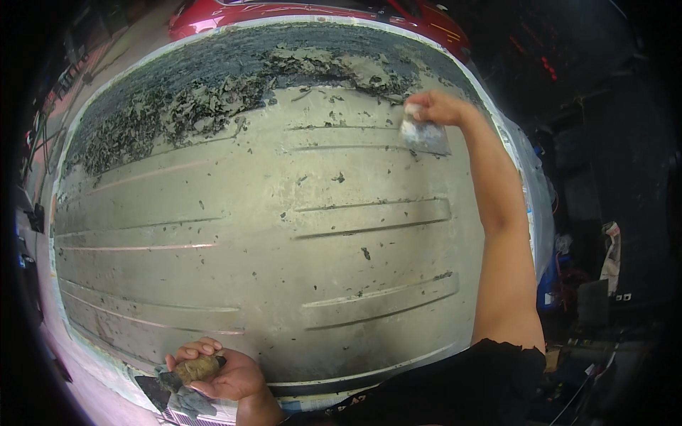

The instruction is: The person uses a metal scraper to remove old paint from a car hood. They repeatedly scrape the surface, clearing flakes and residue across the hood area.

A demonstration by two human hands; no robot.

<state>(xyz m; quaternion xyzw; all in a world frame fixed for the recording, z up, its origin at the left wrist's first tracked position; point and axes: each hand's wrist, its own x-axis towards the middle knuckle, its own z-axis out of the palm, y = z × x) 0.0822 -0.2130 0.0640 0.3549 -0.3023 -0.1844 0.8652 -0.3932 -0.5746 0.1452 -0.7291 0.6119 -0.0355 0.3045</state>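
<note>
Before me lies a broad, ribbed panel [270, 277], greyish-beige and bare over most of its near part. Reaching to its far right, my right hand [439, 108] is closed around a flat scraper [428, 137] with a whitish, blurred upper part and a grey blade lying on or just above the surface. Dark peeled paint flakes [206, 106] are heaped just left of and beyond it. My left hand [238, 375], at the near left edge, is palm up with fingers curled around a tan-brown lump [197, 368]. A grey cloth-like piece [190, 401] hangs below that hand.
Dark, wrinkled coating [341, 39] covers the far strip of the panel. Pale covering [513, 153] lines its rim. Past the far edge stands a red car [284, 11]. Small dark scraps [338, 177] are scattered over the ribs. Dim clutter and cables lie at the right.
</note>
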